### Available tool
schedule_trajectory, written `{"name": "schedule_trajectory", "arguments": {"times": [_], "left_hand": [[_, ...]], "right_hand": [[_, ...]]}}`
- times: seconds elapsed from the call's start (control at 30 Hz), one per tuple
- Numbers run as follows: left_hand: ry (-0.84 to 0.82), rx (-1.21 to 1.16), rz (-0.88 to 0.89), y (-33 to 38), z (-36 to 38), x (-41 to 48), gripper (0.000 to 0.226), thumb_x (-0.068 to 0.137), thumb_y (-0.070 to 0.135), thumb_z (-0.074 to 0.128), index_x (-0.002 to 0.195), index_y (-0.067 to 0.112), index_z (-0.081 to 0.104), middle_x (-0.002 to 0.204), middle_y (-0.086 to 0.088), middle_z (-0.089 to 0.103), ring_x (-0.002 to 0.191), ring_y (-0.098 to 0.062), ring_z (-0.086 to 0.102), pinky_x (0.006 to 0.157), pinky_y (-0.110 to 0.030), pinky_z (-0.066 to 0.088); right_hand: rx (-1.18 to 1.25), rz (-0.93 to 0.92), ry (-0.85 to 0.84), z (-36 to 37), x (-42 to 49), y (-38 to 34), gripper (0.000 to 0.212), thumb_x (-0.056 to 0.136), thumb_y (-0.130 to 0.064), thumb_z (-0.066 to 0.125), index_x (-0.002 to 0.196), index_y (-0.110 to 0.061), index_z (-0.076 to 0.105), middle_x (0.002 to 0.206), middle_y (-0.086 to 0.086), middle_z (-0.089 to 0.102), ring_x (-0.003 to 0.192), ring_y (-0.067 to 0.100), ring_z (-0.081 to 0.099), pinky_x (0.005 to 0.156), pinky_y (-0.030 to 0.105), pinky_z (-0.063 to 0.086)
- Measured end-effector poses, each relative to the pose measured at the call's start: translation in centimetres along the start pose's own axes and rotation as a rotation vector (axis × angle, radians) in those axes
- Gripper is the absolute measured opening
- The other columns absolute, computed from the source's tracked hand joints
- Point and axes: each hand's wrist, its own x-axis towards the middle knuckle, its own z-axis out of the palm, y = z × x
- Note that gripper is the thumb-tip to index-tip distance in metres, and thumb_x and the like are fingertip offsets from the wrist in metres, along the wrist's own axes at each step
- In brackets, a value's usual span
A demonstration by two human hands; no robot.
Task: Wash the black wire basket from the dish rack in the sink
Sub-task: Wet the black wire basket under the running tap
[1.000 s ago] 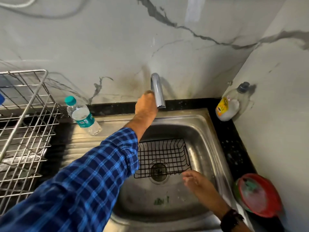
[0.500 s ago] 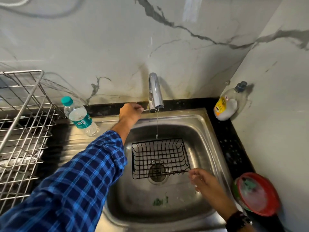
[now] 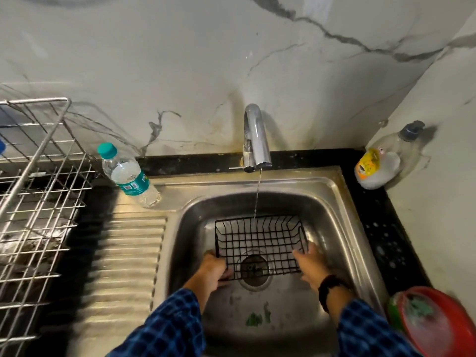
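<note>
The black wire basket (image 3: pixel 260 240) sits in the steel sink (image 3: pixel 332 228), over the drain. A thin stream of water falls from the chrome tap (image 3: pixel 256 140) onto the basket's far rim. My left hand (image 3: pixel 215 269) grips the basket's near left corner. My right hand (image 3: pixel 310 264) is against the basket's right side with fingers on the wire; the hand is blurred. Both sleeves are blue plaid, and a dark watch is on the right wrist.
A silver wire dish rack (image 3: pixel 33 202) stands at the left beside the ribbed drainboard (image 3: pixel 123 258). A water bottle (image 3: pixel 126 176) stands at the drainboard's back. A soap bottle (image 3: pixel 381 163) leans in the back right corner. A red bowl (image 3: pixel 438 325) sits at the right front.
My left hand left the tap lever and came down to the basket's near left corner. My right hand moved up to the basket's right side. Water keeps running.
</note>
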Motion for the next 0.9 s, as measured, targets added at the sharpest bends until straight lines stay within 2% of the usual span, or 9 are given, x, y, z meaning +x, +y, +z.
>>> {"name": "schedule_trajectory", "arguments": {"times": [0.1, 0.3, 0.4, 0.5, 0.53, 0.6, 0.7, 0.8, 0.9], "left_hand": [[-0.087, -0.053, 0.079, 2.0, -0.2, -1.6, 0.044, 0.097, -0.011, 0.048, 0.115, 0.030, 0.046, 0.116, -0.011, 0.067, 0.094, -0.026, 0.073, 0.092, -0.050, 0.058], [-0.128, -0.022, 0.304, 5.8, 1.7, -4.5, 0.017, 0.094, 0.012, 0.066, 0.096, 0.023, 0.053, 0.106, -0.002, 0.067, 0.104, -0.024, 0.062, 0.077, -0.043, 0.050], [-0.174, -0.054, 0.286, 7.1, 2.6, -4.5, 0.036, 0.092, -0.006, 0.052, 0.080, 0.027, 0.045, 0.103, -0.008, 0.061, 0.085, -0.022, 0.056, 0.053, -0.031, 0.039], [-0.193, 0.023, 0.255, 7.6, 2.3, -4.3, 0.047, 0.084, -0.020, 0.039, 0.076, 0.026, 0.042, 0.102, -0.008, 0.057, 0.081, -0.024, 0.054, 0.056, -0.036, 0.042], [-0.190, 0.049, 0.240, 7.8, 2.2, -4.4, 0.045, 0.085, -0.019, 0.038, 0.078, 0.025, 0.043, 0.100, -0.009, 0.058, 0.082, -0.026, 0.055, 0.058, -0.038, 0.044], [-0.196, 0.109, 0.227, 8.2, 2.1, -4.9, 0.037, 0.091, -0.014, 0.038, 0.085, 0.022, 0.045, 0.095, -0.011, 0.062, 0.076, -0.026, 0.059, 0.057, -0.037, 0.048], [-0.262, 0.182, 0.148, 8.6, 1.6, -5.0, 0.041, 0.087, -0.012, 0.043, 0.118, 0.013, 0.052, 0.118, -0.025, 0.065, 0.073, -0.030, 0.065, 0.052, -0.038, 0.055], [-0.274, 0.224, 0.099, 9.2, 0.7, -5.0, 0.031, 0.089, -0.007, 0.046, 0.115, 0.010, 0.050, 0.105, -0.020, 0.070, 0.082, -0.030, 0.062, 0.055, -0.037, 0.055], [-0.346, 0.155, 0.104, 9.5, 0.4, -5.2, 0.016, 0.092, -0.001, 0.048, 0.104, 0.008, 0.054, 0.091, -0.017, 0.066, 0.082, -0.031, 0.061, 0.078, -0.047, 0.058]], "right_hand": [[-0.029, -0.124, 0.185, -1.0, -0.1, -0.7, 0.023, 0.104, -0.025, 0.045, 0.124, -0.022, 0.056, 0.105, 0.006, 0.066, 0.087, 0.023, 0.063, 0.079, 0.042, 0.057], [0.095, -0.405, 0.434, -3.9, -6.2, -2.4, 0.033, 0.101, -0.012, 0.053, 0.133, -0.011, 0.047, 0.108, 0.002, 0.062, 0.098, 0.023, 0.066, 0.067, 0.021, 0.051], [0.034, -0.455, 0.506, -3.7, -6.9, -3.7, 0.068, 0.097, -0.014, 0.060, 0.153, -0.010, 0.020, 0.146, 0.021, 0.044, 0.133, 0.039, 0.048, 0.102, 0.039, 0.045], [-0.288, -0.726, 0.714, -2.3, -6.7, -4.1, 0.071, 0.093, -0.020, 0.061, 0.151, -0.003, 0.023, 0.162, 0.024, 0.017, 0.151, 0.037, 0.019, 0.119, 0.049, 0.020], [-0.359, -0.898, 0.675, -1.6, -7.0, -4.6, 0.059, 0.095, -0.019, 0.057, 0.147, -0.004, 0.034, 0.160, 0.020, 0.025, 0.150, 0.030, 0.022, 0.119, 0.045, 0.022], [-0.516, -1.151, 0.342, 0.3, -6.7, -5.9, 0.038, 0.097, -0.015, 0.049, 0.134, -0.011, 0.056, 0.144, 0.008, 0.049, 0.134, 0.016, 0.045, 0.112, 0.029, 0.037], [-0.531, -0.917, -0.245, 3.2, -4.5, -9.2, 0.029, 0.098, -0.010, 0.051, 0.122, -0.017, 0.065, 0.125, -0.001, 0.060, 0.113, 0.011, 0.057, 0.101, 0.029, 0.048], [-0.043, -0.483, -0.313, 4.5, -2.2, -13.2, 0.020, 0.100, -0.008, 0.053, 0.111, -0.010, 0.069, 0.110, 0.009, 0.072, 0.089, 0.013, 0.067, 0.079, 0.026, 0.056], [0.254, -0.187, -0.200, 4.4, -1.7, -14.8, 0.021, 0.099, -0.015, 0.056, 0.102, -0.003, 0.073, 0.093, 0.012, 0.076, 0.082, 0.023, 0.072, 0.076, 0.036, 0.061]]}}
